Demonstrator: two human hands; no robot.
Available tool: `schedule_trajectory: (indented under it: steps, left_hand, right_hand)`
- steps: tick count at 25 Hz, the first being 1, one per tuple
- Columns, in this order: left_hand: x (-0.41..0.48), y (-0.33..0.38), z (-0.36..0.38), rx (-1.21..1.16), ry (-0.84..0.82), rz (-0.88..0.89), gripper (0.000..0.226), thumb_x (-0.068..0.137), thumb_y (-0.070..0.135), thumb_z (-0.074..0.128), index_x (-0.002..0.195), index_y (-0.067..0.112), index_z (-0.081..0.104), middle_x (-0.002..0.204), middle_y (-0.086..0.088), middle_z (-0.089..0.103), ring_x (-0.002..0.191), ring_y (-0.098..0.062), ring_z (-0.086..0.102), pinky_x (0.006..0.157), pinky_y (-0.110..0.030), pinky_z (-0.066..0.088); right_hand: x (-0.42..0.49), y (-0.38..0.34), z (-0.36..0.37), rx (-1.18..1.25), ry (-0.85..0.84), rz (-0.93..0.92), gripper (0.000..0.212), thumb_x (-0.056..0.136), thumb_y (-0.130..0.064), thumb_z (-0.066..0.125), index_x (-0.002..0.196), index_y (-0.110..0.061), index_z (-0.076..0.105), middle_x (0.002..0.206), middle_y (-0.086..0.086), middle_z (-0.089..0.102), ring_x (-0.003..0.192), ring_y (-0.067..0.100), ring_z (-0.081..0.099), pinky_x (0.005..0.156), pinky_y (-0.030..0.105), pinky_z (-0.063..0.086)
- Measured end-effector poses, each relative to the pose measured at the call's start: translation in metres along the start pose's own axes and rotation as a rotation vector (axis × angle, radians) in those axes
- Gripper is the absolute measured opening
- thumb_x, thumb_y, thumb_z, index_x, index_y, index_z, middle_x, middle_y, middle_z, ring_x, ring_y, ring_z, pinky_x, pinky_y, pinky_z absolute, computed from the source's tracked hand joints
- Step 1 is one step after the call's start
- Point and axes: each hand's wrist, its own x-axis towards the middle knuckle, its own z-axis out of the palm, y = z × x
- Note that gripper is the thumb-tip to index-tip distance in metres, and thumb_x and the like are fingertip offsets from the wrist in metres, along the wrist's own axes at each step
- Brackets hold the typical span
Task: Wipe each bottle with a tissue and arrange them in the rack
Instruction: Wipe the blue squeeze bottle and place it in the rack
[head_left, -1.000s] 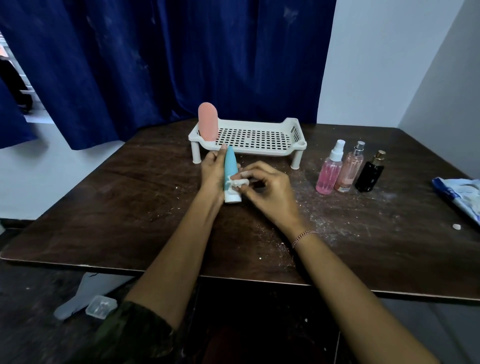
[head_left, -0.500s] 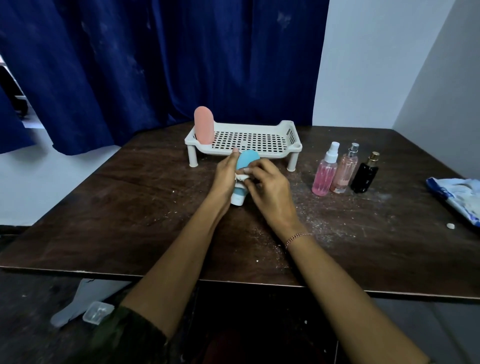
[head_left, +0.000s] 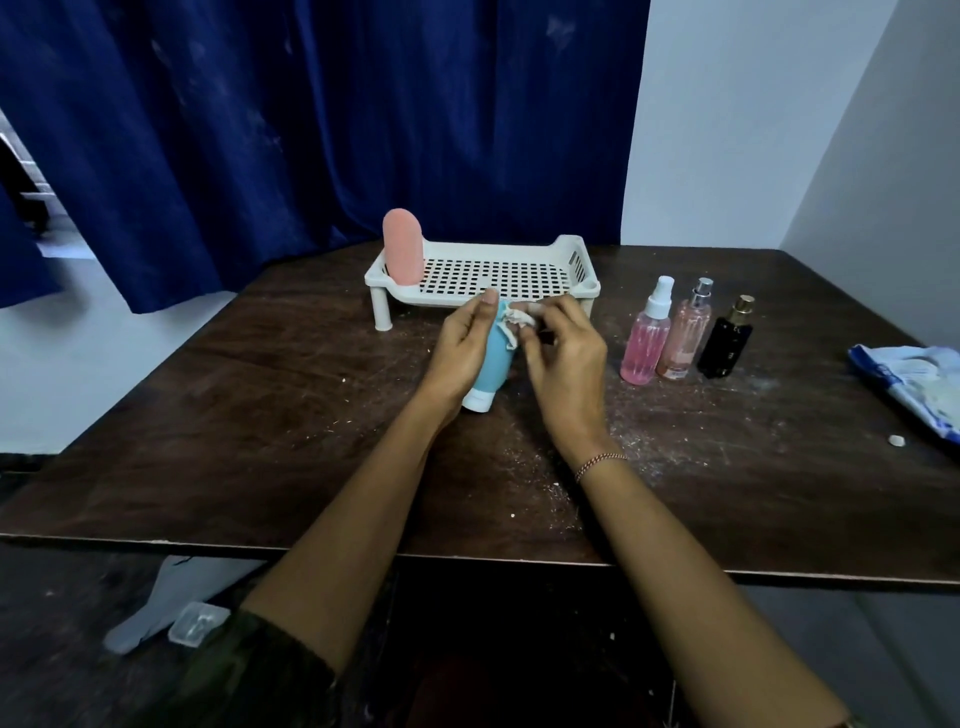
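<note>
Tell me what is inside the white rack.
One pink bottle stands upright at the left end of the rack. Its perforated floor shows right of that; the left hand, gripping the blue bottle, and the right hand, pinching the tissue, cover part of the front rim.

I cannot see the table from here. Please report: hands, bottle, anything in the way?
Left hand grips blue tube, cap down. Right hand pinches tissue at its top end. Pink tube stands in rack; nothing between hands and rack.
</note>
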Motion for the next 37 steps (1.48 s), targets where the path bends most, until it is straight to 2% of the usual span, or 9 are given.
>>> schedule_trajectory:
  steps: [2,6,9,17,23,28,31,34,37]
  left_hand:
    - [0.005,-0.001,-0.004,-0.082,0.060,-0.022,0.050,0.098,0.041,0.035,0.117,-0.001,0.055,0.102,-0.010,0.064,0.090,-0.016,0.061,0.074,-0.023,0.050]
    - [0.009,0.006,-0.011,-0.342,0.145,-0.066,0.049,0.098,0.047,0.030,0.089,0.008,0.058,0.069,-0.005,0.063,0.059,-0.016,0.059,0.055,-0.027,0.050]
    - [0.015,0.006,-0.021,-0.578,0.218,-0.095,0.046,0.098,0.048,0.031,0.101,0.010,0.056,0.068,-0.006,0.058,0.055,-0.016,0.056,0.053,-0.026,0.049]
    - [0.020,0.003,-0.025,-1.059,0.331,-0.260,0.038,0.099,0.038,0.037,0.091,0.004,0.052,0.062,-0.008,0.056,0.048,-0.017,0.055,0.046,-0.022,0.049]
    - [0.017,0.000,-0.021,-1.084,0.272,-0.288,0.027,0.100,0.030,0.035,0.106,0.007,0.048,0.068,-0.008,0.059,0.046,-0.016,0.059,0.045,-0.021,0.050]
    - [0.013,0.004,-0.025,-1.161,0.232,-0.231,0.026,0.100,0.026,0.037,0.091,0.007,0.053,0.056,-0.005,0.062,0.045,-0.012,0.060,0.048,-0.020,0.053]
    - [0.013,0.004,-0.026,-1.154,0.205,-0.274,0.030,0.099,0.031,0.038,0.087,0.008,0.054,0.055,-0.003,0.060,0.045,-0.011,0.059,0.050,-0.020,0.052]
    - [0.015,0.003,-0.022,-0.967,0.311,-0.323,0.041,0.096,0.045,0.039,0.083,0.010,0.055,0.062,-0.003,0.059,0.056,-0.015,0.058,0.057,-0.024,0.052]
    - [0.018,-0.005,-0.023,-0.640,0.460,-0.267,0.049,0.092,0.053,0.042,0.108,0.009,0.058,0.080,-0.003,0.056,0.076,-0.019,0.057,0.072,-0.037,0.052]
  right_hand:
    - [-0.002,0.000,0.003,0.047,-0.070,-0.026,0.018,0.082,0.000,0.064,0.100,0.003,0.067,0.095,0.007,0.062,0.087,0.008,0.056,0.083,0.019,0.049]
    - [-0.005,0.002,0.008,0.135,-0.231,-0.044,0.017,0.080,-0.001,0.068,0.097,-0.001,0.070,0.093,0.003,0.064,0.081,0.005,0.059,0.079,0.021,0.051]
    - [-0.007,0.002,0.008,0.190,-0.326,-0.086,0.017,0.079,-0.001,0.068,0.096,0.000,0.070,0.092,0.004,0.063,0.080,0.007,0.059,0.076,0.022,0.052]
    - [-0.008,-0.008,0.007,0.264,-0.308,-0.163,0.018,0.075,0.005,0.069,0.090,-0.004,0.064,0.094,0.002,0.057,0.086,0.011,0.057,0.071,0.020,0.050]
    - [-0.009,-0.008,0.007,0.215,-0.321,-0.181,0.023,0.074,-0.006,0.074,0.096,-0.006,0.066,0.097,-0.004,0.054,0.090,0.012,0.056,0.074,0.024,0.051]
    - [-0.008,-0.009,0.010,0.477,-0.347,0.034,0.019,0.075,0.006,0.068,0.092,-0.002,0.068,0.091,-0.001,0.058,0.085,0.002,0.057,0.071,0.011,0.047]
    - [-0.005,-0.008,0.011,0.477,-0.313,0.108,0.012,0.082,-0.005,0.066,0.093,0.000,0.067,0.090,0.000,0.058,0.083,0.002,0.055,0.072,0.014,0.047]
    - [-0.004,-0.004,0.014,0.375,-0.277,0.082,0.016,0.087,-0.012,0.063,0.097,-0.001,0.068,0.089,-0.003,0.049,0.083,0.001,0.048,0.070,0.013,0.040]
    - [-0.006,-0.002,0.011,0.299,-0.296,-0.007,0.021,0.086,-0.006,0.062,0.106,-0.005,0.068,0.093,0.000,0.050,0.087,0.001,0.048,0.068,0.011,0.041]
